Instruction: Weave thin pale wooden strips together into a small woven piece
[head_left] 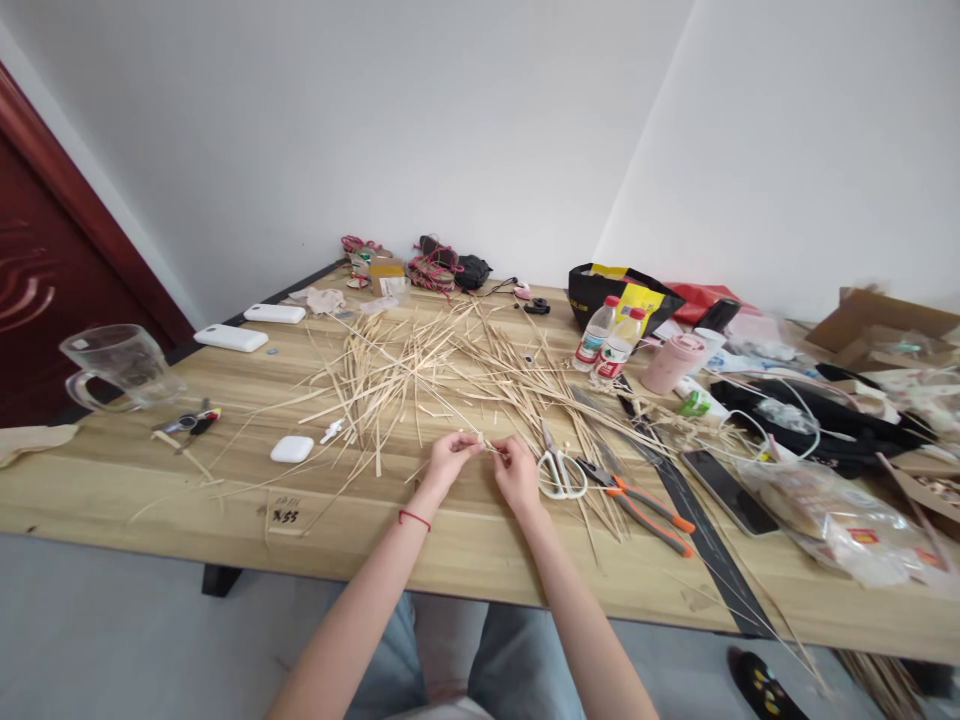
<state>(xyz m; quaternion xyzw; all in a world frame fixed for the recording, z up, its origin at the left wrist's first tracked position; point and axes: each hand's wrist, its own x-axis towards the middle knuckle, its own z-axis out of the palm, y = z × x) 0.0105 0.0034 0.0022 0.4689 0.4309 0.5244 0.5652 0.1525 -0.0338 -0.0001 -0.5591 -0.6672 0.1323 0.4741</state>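
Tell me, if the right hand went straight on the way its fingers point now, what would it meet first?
The right hand points left, toward the left hand. Both pinch the same thin straw strip, so it would probably meet the left hand's fingertips first, though depth is hard to judge.

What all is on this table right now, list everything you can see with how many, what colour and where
straw strips: many, pale tan, spread over table centre
scissors: one, white handles, just right of the hands
pliers: one, orange handles, right of the scissors
water bottles: two, clear with red caps, right of centre
glass mug: one, clear, far left
white cases: two, back left edge
small white case: one, left of the hands
pink cup: one, right of the bottles
phone: one, dark, right side
black and yellow bag: one, back right
cardboard box: one, brown, far right
table: one, light wood
left hand: one, pinching a strip
right hand: one, pinching the same strip
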